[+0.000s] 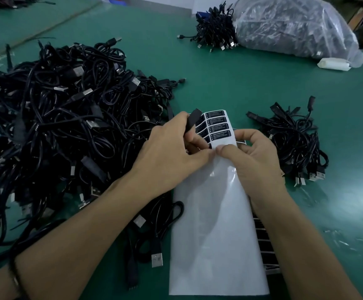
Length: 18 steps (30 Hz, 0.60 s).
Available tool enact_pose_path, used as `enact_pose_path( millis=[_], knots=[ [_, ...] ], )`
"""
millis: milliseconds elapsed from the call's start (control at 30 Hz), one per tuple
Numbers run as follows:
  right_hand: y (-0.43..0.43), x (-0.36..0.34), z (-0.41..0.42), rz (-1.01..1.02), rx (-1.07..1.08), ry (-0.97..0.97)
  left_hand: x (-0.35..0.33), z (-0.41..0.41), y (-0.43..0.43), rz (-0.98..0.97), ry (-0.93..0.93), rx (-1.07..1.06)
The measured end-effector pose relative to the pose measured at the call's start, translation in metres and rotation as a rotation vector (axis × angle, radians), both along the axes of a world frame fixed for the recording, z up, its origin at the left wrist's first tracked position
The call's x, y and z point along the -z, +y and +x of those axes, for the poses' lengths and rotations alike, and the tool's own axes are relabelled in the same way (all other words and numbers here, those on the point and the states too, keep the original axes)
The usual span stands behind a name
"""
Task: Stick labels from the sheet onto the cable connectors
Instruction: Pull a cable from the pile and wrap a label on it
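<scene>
Green bench, label sheet in R hand; connector in L hand

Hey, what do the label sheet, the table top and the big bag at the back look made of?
Label sheet: glossy white backing paper, probably a coated release liner, given the sheen patch. Table top: green matte mat, perhaps rubber or vinyl; only soft glare. Bag: thin clear plastic film, crinkled, shiny, cables visible through it.
</scene>
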State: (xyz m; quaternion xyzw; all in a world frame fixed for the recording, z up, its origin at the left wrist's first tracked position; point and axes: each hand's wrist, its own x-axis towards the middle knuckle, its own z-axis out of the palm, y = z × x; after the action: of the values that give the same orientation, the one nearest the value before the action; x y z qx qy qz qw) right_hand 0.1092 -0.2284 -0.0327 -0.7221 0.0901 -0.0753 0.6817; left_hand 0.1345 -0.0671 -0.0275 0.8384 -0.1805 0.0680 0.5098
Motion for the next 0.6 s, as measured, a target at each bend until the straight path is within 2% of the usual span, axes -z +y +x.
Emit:
enact_pose_path(
  millis=[367,600],
  knots=[
    [0.0030,-0.0002,0.0010,0.054,-0.004,0.004,0.0070,0.0038,-0.0007,-0.034,-0.079,-0.025],
    [0.0055,0.0007,-0.0014,0.051,-0.024,-0.008,0.0059,0.0050,0.0013,-0.036,0.012,-0.016]
  ],
)
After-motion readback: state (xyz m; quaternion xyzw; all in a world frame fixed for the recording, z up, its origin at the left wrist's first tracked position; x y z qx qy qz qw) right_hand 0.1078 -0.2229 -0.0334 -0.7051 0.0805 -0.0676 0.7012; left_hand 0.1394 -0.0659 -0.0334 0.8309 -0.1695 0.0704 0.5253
